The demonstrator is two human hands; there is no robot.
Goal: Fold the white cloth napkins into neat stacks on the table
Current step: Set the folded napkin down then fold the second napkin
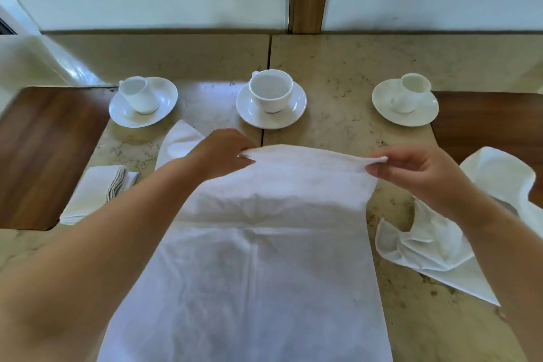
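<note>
White cloth napkin [264, 258] lies spread down the middle of the marbled bench [352, 67], its far edge lifted and pinched at both corners: the left hand [223, 150] grips the left corner, the right hand [411, 167] the right. A folded napkin stack [91, 194] rests at near left, crumpled napkins [435, 247] lie at right, and three cups on saucers [271, 100] stand in a row along the far side.

Marble table [346, 67] w/ 3 cups on saucers, folded napkin stack [97, 194], loose napkins.
</note>
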